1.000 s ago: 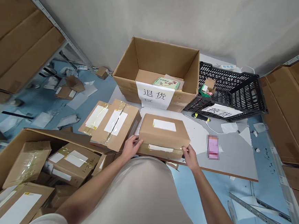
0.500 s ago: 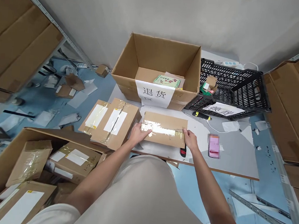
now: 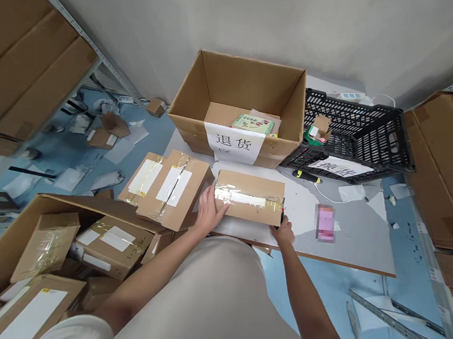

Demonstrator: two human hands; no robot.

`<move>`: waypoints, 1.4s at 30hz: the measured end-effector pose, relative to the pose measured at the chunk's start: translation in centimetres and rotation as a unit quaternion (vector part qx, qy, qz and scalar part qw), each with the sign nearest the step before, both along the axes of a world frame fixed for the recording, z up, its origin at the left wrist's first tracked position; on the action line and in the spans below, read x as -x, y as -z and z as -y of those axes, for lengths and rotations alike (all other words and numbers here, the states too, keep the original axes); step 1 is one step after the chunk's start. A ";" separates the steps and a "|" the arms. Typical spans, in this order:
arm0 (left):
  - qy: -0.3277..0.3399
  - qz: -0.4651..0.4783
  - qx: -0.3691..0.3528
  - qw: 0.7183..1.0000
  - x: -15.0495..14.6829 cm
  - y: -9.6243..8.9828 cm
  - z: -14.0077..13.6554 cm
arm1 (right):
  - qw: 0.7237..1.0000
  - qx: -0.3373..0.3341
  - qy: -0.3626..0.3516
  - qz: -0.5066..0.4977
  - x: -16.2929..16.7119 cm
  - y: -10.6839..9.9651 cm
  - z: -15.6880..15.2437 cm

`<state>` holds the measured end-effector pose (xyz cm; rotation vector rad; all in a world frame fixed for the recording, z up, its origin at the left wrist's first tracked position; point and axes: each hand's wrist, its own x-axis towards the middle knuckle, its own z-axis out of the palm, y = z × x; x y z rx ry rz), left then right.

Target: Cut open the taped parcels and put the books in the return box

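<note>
A taped cardboard box (image 3: 251, 184) lies on the table in front of me, with shiny tape and a white label strip across its top. My left hand (image 3: 210, 210) grips its left end, thumb on top and fingers along the side. At its lower right corner, my right hand (image 3: 284, 231) is closed around a red and black utility knife (image 3: 283, 211), mostly hidden by the fingers and the box. Left of the box, two more taped boxes (image 3: 180, 187) with white labels lie side by side.
A large open carton (image 3: 234, 146) with a paper sign stands behind, holding a green printed packet (image 3: 253, 123). Right of it is a black crate (image 3: 370, 134). A yellow-black cutter (image 3: 306, 176) and a phone (image 3: 326, 223) lie on the table (image 3: 361, 248). A carton of parcels (image 3: 90, 200) stands lower left.
My right hand has let go of the box's right end and moved down onto the utility knife beside it. My left hand stays on the box's left end.
</note>
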<state>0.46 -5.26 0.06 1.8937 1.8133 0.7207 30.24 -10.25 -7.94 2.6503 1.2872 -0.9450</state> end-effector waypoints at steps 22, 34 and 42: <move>0.257 -0.081 -0.074 0.960 -0.7 -0.1 1.0 | 0.802 -0.130 -0.582 -0.045 8.3 -17.4 -10.9; 0.254 -0.071 -0.055 0.963 -0.7 0.0 1.0 | 0.786 -0.071 -0.614 0.032 8.6 -18.5 -11.8; 0.248 -0.068 -0.051 0.965 -0.8 0.3 1.0 | 0.805 -0.055 -0.589 0.038 3.6 -20.1 -10.8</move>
